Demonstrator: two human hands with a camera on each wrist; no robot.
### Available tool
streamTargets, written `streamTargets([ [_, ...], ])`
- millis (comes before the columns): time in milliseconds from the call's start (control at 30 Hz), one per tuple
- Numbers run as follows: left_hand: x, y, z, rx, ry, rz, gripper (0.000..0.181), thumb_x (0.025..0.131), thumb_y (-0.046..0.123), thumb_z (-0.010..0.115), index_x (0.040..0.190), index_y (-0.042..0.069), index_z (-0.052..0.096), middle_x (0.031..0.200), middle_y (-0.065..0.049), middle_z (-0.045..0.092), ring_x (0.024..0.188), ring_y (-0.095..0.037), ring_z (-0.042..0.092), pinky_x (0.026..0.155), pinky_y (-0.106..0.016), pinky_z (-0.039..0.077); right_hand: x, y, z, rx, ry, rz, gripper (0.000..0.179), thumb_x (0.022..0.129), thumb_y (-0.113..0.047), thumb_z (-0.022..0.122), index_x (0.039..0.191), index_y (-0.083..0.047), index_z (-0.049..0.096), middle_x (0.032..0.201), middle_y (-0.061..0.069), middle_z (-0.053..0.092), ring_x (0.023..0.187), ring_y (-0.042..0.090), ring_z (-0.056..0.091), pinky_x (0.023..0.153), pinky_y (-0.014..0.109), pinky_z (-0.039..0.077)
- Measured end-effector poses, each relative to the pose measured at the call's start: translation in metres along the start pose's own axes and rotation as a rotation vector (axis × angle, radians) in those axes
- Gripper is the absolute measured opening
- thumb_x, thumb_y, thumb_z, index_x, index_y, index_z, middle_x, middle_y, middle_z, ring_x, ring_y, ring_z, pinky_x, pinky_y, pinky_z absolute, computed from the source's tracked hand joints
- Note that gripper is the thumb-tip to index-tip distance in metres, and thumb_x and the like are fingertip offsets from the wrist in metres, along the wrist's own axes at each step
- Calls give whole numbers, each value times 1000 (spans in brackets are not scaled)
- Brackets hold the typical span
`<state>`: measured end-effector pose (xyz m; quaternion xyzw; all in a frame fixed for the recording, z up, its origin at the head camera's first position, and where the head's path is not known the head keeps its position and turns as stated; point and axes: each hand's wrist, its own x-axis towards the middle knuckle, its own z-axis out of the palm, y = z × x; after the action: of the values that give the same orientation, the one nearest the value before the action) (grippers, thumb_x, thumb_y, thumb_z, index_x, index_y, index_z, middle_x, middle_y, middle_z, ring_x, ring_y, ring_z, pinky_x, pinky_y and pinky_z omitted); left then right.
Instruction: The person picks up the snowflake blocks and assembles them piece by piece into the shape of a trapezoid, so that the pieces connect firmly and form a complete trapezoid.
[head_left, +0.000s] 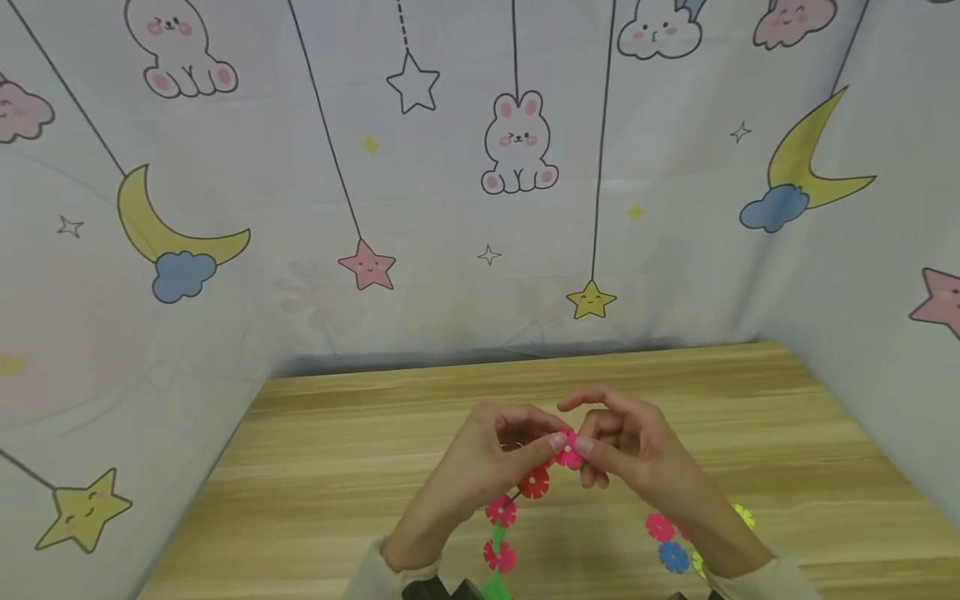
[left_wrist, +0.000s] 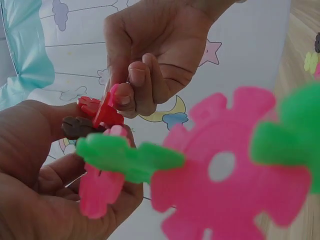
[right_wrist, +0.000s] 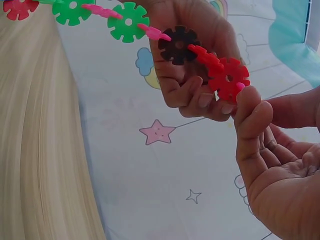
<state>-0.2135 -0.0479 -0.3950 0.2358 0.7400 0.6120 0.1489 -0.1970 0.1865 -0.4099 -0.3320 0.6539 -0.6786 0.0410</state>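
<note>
A chain of slotted plastic snowflake discs hangs from my two hands, which meet above the table. My left hand (head_left: pixel 480 458) grips it near its upper end, by a red disc (right_wrist: pixel 227 80). Thumb and index finger of my right hand (head_left: pixel 637 442) pinch a pink disc (head_left: pixel 568 448) against that red one; in the right wrist view the fingertips mostly hide it. Further along the chain come another red disc (right_wrist: pixel 205 58), a dark brown disc (right_wrist: pixel 179 45), a green disc (right_wrist: pixel 128 22) and more pink and green ones. A large pink disc (left_wrist: pixel 200 192) is close to the left wrist camera.
Loose discs lie on the wooden table (head_left: pixel 337 483) by my right forearm: a pink disc (head_left: pixel 660 527), a blue disc (head_left: pixel 672 557) and a yellow disc (head_left: pixel 744 517), partly covered by the arm. A printed white cloth (head_left: pixel 450 208) encloses the table's back and sides.
</note>
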Motion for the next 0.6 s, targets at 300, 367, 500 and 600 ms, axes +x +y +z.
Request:
streamTargets([
  [300, 0, 2, -1, -47, -1, -8, 17, 102, 19, 75, 114, 9, 82, 100, -10, 80, 81, -11, 69, 70, -23, 58, -1, 2, 2, 36, -20, -9, 38, 108, 8, 51, 142, -6, 56, 88, -2, 70, 68, 18, 70, 64, 31, 62],
  [367, 0, 2, -2, -56, 5, -3, 18, 102, 18, 75, 115, 8, 82, 100, -11, 80, 82, -11, 71, 74, -24, 60, -2, 1, 1, 19, -3, 7, 36, 109, 6, 51, 142, -8, 57, 89, -3, 73, 69, 18, 70, 65, 33, 63],
  [500, -1, 1, -3, -58, 19, 1, 18, 102, 20, 75, 115, 9, 82, 96, -9, 79, 77, -11, 70, 67, -23, 58, -8, 0, -5, -36, 55, 35, 33, 110, 3, 51, 141, -8, 58, 92, -4, 76, 72, 18, 72, 67, 32, 63],
  [600, -2, 2, -5, -47, 25, -14, 18, 102, 23, 76, 115, 12, 82, 94, -7, 79, 72, -12, 68, 60, -23, 54, -17, 3, -16, -69, 99, 28, 34, 109, 5, 51, 139, -7, 60, 93, -3, 76, 74, 17, 73, 67, 31, 62],
])
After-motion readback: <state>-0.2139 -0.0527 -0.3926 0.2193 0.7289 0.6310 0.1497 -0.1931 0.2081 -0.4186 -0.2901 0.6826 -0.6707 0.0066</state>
